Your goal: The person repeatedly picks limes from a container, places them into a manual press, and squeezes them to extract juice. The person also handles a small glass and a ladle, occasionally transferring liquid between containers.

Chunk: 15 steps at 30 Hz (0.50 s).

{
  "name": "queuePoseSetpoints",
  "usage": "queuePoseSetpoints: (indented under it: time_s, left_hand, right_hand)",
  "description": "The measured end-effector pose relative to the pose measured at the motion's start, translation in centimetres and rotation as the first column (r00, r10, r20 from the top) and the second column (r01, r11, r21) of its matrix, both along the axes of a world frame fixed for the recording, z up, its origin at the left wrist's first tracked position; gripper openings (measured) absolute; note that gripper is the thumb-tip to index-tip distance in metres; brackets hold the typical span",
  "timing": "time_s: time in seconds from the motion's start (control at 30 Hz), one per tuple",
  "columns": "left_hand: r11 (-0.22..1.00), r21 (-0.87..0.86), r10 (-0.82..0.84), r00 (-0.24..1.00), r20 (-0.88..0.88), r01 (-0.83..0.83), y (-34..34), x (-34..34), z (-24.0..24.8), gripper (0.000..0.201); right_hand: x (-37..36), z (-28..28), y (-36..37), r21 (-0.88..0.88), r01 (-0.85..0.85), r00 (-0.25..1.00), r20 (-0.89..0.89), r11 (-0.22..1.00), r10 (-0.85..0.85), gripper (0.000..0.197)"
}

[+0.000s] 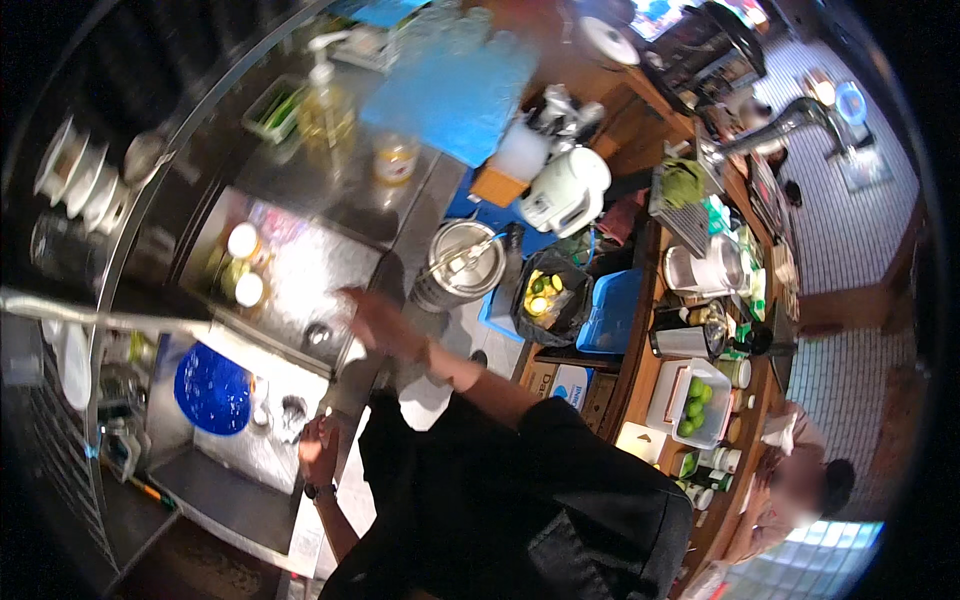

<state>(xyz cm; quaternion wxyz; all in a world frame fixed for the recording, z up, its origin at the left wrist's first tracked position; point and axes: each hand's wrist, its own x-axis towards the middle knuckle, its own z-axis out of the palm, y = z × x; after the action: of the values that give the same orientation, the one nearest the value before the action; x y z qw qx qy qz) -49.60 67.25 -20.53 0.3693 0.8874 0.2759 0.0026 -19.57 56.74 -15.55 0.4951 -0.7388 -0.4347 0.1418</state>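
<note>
My left hand [319,456], with a dark watch or band at the wrist, is at the front rim of the metal sink [232,490]. Its fingers look loosely apart, with nothing visible in them. Farther right, my right hand [385,326] hovers by the front edge of a steel ice well [350,262]. Motion blurs it somewhat, but the fingers seem stretched out and empty. Ice and capped bottles [244,241] fill part of the well, where a small round metal piece [318,334] lies near my right hand. A blue bowl [213,390] sits in the sink.
A lidded steel canister [466,258] with tubing stands beyond my right arm. Near it are a white jug [568,190], a black bag of citrus pieces [548,298] and a blue bin [610,312]. Limes [696,404] lie along the bar, where another person [790,490] sits.
</note>
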Motion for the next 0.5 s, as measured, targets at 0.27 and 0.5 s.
queuePoseSetpoints:
  time_s: [0.27, 0.5]
  left_hand:
    - [0.999, 0.011, -0.054, 0.997, 0.05, 0.053, -10.5, 12.0, 2.3, 0.033]
    - [0.867, -0.014, -0.489, 0.857, 0.162, 0.498, -29.9, 29.0, 10.3, 0.038]
  right_hand:
    - [30.6, 12.7, -37.8, 0.379, 0.879, -0.022, 0.638, 0.289, -0.769, 0.036]
    - [40.4, 12.3, -50.7, -0.116, 0.972, 0.229, 0.637, 0.202, -0.736, 0.04]
